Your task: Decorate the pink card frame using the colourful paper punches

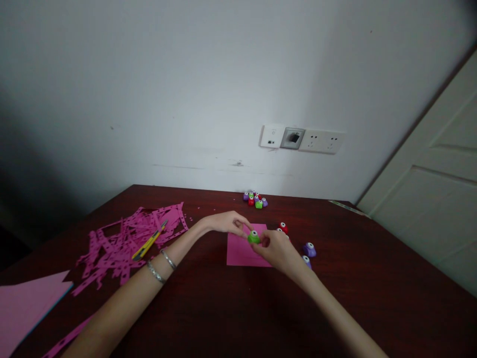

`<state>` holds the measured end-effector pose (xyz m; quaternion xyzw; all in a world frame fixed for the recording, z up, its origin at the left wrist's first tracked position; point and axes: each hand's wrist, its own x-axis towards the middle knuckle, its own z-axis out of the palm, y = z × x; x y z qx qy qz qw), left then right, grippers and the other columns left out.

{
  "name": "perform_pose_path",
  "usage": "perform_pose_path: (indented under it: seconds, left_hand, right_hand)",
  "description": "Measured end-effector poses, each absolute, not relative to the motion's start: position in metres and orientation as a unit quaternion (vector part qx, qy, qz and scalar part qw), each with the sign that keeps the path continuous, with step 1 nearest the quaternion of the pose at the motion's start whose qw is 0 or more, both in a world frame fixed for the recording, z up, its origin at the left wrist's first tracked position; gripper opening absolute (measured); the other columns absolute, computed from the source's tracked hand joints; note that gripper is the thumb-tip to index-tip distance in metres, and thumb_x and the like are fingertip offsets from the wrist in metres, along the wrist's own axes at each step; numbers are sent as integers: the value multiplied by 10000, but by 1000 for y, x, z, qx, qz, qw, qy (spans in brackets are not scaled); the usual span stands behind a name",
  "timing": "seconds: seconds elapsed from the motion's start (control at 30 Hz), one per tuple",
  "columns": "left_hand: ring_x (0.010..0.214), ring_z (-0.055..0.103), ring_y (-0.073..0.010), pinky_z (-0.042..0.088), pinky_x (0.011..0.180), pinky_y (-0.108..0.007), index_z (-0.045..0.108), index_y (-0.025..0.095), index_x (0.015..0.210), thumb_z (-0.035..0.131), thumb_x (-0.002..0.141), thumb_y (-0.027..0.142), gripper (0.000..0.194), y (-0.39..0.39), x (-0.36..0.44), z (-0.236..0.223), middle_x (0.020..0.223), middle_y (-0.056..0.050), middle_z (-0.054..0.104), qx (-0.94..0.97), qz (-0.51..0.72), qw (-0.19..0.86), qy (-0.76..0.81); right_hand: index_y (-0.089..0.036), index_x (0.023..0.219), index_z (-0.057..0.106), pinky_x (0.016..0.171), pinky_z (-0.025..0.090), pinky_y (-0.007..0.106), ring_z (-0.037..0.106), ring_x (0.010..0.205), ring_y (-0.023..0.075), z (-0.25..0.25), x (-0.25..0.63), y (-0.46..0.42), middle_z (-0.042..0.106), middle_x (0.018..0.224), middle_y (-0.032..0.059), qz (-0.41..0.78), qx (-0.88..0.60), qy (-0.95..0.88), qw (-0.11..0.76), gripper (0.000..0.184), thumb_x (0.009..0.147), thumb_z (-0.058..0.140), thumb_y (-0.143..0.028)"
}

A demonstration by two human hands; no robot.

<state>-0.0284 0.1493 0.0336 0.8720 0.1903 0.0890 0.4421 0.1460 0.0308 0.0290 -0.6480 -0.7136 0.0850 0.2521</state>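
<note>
A small green craft punch (254, 237) with a white round top is pinched between my two hands, just over a square pink paper sheet (238, 254). My left hand (230, 222) reaches it from the left, thumb and fingertips closed at its side. From the right, my right hand (275, 246) grips its other side with thumb and bent fingers. Beside and behind the right hand stand a red punch (283, 227) and two purple punches, one farther right (309, 249) and one partly hidden (306, 261). The right hand covers part of the sheet.
Punched pink paper strips (122, 243) lie heaped at the left with a yellow utility knife (149, 242) on them. Pink sheets (30, 308) sit at the near left. Several coloured punches (255, 200) cluster by the wall, below sockets (322, 141). A thin strip (350, 208) lies far right.
</note>
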Motion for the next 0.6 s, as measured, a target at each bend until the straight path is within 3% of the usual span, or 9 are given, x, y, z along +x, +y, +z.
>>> perform_pose_path:
  seconds: [0.1,0.2,0.33,0.47,0.6]
  left_hand:
    - [593,470,-95,329,548,-213,657,149,938,620,723,381,319,152,-29,35,677,-3,580,876,128,397,244]
    - [597,500,-112,335,541,-216,670,147,786,624,704,344,218,157,-29,26,667,-14,595,890,131,289,328]
    - [732,550,-166,375,613,-237,660,166,813,657,663,385,265,159,-26,7,823,-52,614,896,117,197,381]
    - [864,526,-231,387,695,-277,644,167,864,685,627,453,374,158,-22,-7,897,-86,580,903,103,156,386]
    - [846,517,-233,388,682,-278,629,158,825,704,605,464,385,161,-21,-15,857,-81,567,905,96,170,378]
  right_hand:
    - [-168,552,583,474,307,231,539,507,146,32,148,15,597,527,34,77,-680,-685,251,240,721,559,-338]
    - [-184,551,556,467,307,235,542,495,155,24,150,-2,588,514,22,81,-703,-657,260,231,716,565,-344]
    - [-188,586,562,485,334,244,545,499,160,4,152,-13,595,539,20,99,-706,-642,282,197,731,546,-320]
    - [-184,611,578,511,357,253,555,523,165,-7,155,-11,611,577,30,108,-693,-653,284,159,727,548,-287]
    - [-189,566,542,498,350,258,549,510,168,-9,157,-10,597,552,32,121,-696,-653,272,214,741,535,-311]
